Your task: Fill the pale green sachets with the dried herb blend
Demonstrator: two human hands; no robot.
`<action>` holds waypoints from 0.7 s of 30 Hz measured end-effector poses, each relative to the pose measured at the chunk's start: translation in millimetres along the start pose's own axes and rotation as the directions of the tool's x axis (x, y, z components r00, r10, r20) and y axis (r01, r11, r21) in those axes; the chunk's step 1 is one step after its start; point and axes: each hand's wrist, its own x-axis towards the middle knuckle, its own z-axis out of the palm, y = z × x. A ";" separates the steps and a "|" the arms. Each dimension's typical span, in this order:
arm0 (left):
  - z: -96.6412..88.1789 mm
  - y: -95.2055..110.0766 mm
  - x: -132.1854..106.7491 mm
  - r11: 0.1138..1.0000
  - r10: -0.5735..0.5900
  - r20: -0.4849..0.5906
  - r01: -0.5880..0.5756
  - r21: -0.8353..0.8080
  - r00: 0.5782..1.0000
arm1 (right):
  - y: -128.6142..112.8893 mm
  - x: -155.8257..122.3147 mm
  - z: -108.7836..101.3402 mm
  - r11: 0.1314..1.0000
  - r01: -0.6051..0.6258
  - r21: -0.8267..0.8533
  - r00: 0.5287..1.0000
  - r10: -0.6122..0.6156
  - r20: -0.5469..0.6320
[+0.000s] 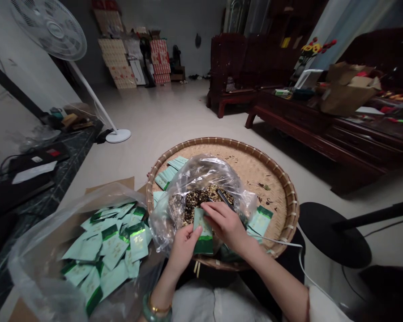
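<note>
Both my hands are over a round woven bamboo tray, holding a small green and white foil sachet upright between them. My left hand pinches its lower left side, and my right hand grips its top edge. Just behind them sits an open clear plastic bag of dark dried tea leaves. A thin black stick-like tool stands in the leaves by my right hand. Several flat sachets lie on the tray, and many more fill a clear bag to my left.
A white cable crosses the tray's right rim. A round black stand base sits to the right, a dark wooden table with boxes ahead, and a white electric fan at the far left beside a dark counter.
</note>
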 end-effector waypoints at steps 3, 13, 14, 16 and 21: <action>-1.0 -0.2 0.2 1.000 -0.014 0.034 0.014 -0.021 0.999 | 0.3 -2.7 4.7 0.999 0.034 -0.003 0.999 -0.034 -0.033; -20.3 -2.9 10.2 0.993 0.103 -0.255 -0.085 0.079 0.962 | 1.4 8.7 -5.5 0.989 -0.041 0.140 0.996 0.052 -0.075; -22.1 -3.8 12.0 0.997 0.073 -0.300 -0.072 0.015 0.951 | 1.5 8.9 -6.1 0.984 -0.073 0.165 0.994 0.085 -0.070; -23.5 -5.9 14.6 0.992 0.009 -0.337 -0.052 -0.117 0.941 | 0.2 8.4 -6.2 0.977 -0.131 0.171 0.989 0.142 -0.050; -20.4 -9.9 15.3 0.984 -0.056 -0.306 0.001 -0.176 0.950 | -9.2 8.7 -8.2 0.956 -0.276 0.101 0.961 0.275 0.026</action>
